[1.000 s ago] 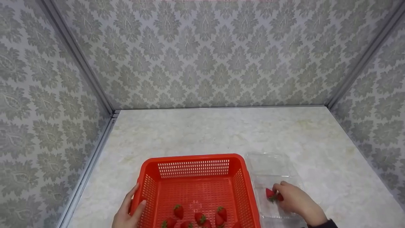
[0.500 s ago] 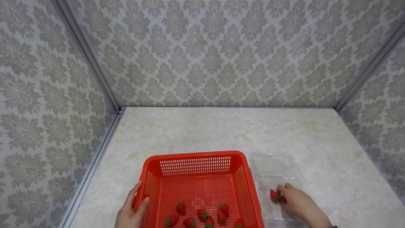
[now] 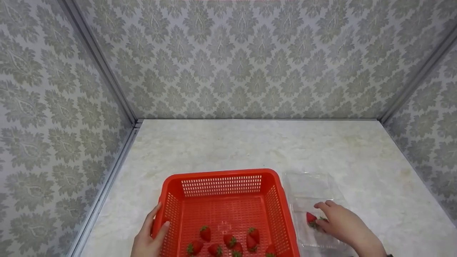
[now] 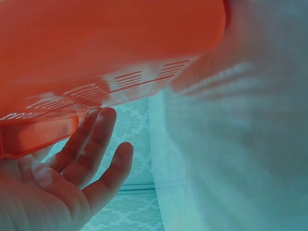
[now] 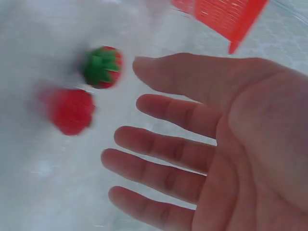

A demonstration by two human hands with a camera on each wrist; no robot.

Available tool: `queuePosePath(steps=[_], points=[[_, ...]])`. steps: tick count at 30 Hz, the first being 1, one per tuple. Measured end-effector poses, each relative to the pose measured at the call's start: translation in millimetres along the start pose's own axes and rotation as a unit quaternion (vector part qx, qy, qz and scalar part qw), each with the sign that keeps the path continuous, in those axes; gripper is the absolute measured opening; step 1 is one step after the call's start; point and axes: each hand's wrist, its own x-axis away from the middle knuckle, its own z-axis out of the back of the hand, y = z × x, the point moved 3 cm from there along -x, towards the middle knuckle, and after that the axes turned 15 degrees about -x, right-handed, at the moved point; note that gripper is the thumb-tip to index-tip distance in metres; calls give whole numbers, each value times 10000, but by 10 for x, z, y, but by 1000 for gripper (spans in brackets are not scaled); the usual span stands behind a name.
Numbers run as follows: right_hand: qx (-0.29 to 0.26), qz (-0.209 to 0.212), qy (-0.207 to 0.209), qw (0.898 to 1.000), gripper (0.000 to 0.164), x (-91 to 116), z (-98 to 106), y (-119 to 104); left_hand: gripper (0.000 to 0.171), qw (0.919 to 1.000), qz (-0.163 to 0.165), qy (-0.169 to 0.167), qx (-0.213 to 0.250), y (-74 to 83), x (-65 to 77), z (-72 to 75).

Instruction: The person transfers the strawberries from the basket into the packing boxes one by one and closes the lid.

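A red plastic basket (image 3: 221, 174) with slotted walls stands before me, and several strawberries (image 3: 205, 233) lie in its near part. My left hand (image 3: 149, 233) grips its left rim, thumb on the inner side and fingers along the outside; the left wrist view shows fingertips (image 4: 108, 113) against the wall. To the right, a clear plastic clamshell box (image 3: 300, 233) lies with its lid laid back. Two strawberries are in it, one red side up (image 5: 72, 111), the other showing its green leaves (image 5: 102, 67). My right hand (image 3: 342, 223) hovers over them, fingers spread and holding nothing.
The pale marbled table (image 3: 214, 142) extends behind the basket and box to a patterned wall (image 3: 228, 71). Side panels (image 3: 60, 142) with grey metal edges bound the table. The box sits close beside the basket's right wall.
My right hand has let go of a strawberry in the clear box, and its fingers have spread and drawn back slightly to the right. The left hand keeps its place on the basket.
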Motion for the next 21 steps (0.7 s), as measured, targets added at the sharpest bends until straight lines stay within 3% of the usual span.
queuePosePath(steps=[5,11,13,17,21], points=[[289,460,286,9981,38,63,272,-382,66,10000,-48,-9,28,9,-4,4],[664,1551,663,9834,34,109,438,-961,68,10000,-62,1,51,-1,1,10],[607,2084,690,9737,31,102,429,-1169,68,9999,-55,16,84,-5,2,15],[471,3192,566,9448,26,22,321,-1562,68,9999,-104,42,120,-3,1,10],[593,3828,194,9217,24,-122,147,-1916,66,9997,-181,122,139,11,12,9]])
